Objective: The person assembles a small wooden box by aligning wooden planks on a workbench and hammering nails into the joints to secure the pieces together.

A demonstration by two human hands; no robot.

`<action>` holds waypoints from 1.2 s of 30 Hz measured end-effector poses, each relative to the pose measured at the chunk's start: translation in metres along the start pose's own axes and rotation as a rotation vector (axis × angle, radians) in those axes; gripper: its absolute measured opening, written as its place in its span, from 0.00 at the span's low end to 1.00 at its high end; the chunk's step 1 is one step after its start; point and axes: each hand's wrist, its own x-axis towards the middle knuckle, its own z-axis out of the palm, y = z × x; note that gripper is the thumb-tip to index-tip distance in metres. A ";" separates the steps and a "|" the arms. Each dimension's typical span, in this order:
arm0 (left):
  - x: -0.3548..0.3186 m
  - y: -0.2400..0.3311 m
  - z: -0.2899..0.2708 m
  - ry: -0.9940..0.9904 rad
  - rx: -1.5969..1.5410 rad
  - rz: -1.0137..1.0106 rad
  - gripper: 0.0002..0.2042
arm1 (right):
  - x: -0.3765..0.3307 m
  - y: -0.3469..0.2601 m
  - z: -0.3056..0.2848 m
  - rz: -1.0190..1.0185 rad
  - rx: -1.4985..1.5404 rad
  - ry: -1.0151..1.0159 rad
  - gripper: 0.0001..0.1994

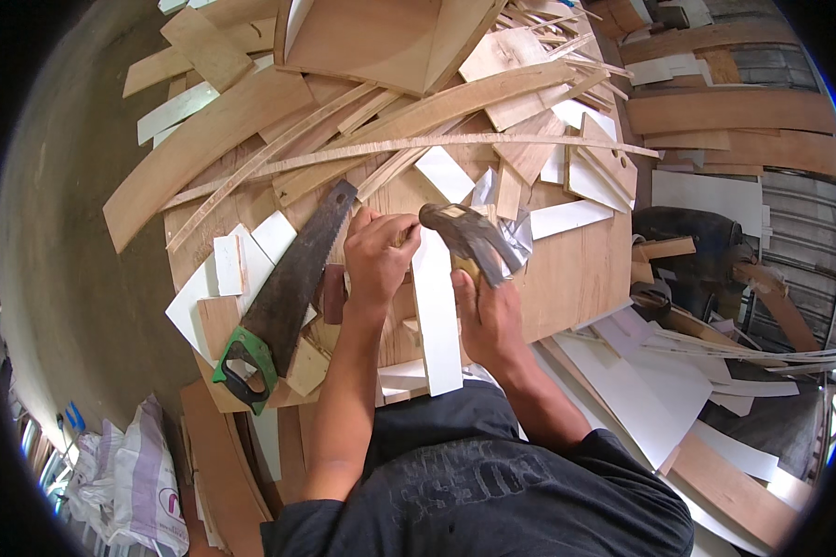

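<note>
My right hand (494, 320) is closed around the wooden handle of a claw hammer (469, 232), its metal head raised over the bench. Close by, my left hand (373, 255) has its fingers pinched together beside the top end of a narrow white board strip (437, 316). Something small and brownish shows at those fingertips, too hidden to name. The strip stretches from between my hands toward my body. To the left of my left forearm lies a handsaw (293, 269) with a green handle. A dark reddish block (333, 293) sits right beside my left wrist.
Wood strips (409, 153) and offcuts cover the far part of the plywood bench (576, 288). A wooden box (372, 42) stands at the back. White panels (632, 381) lean or lie at the right, and white sacks (144, 483) rest at the lower left.
</note>
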 end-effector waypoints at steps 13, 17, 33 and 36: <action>-0.001 -0.002 0.002 -0.006 -0.065 -0.054 0.10 | -0.001 0.011 0.008 -0.095 -0.014 0.034 0.20; -0.003 0.000 0.001 0.017 -0.076 -0.017 0.10 | 0.001 -0.005 -0.007 -0.049 0.033 -0.012 0.20; 0.000 0.000 0.000 -0.007 -0.127 -0.005 0.08 | 0.007 -0.003 -0.012 0.057 0.041 -0.079 0.22; 0.000 -0.003 0.001 -0.025 -0.149 -0.034 0.07 | 0.001 0.007 -0.008 0.029 -0.039 -0.055 0.12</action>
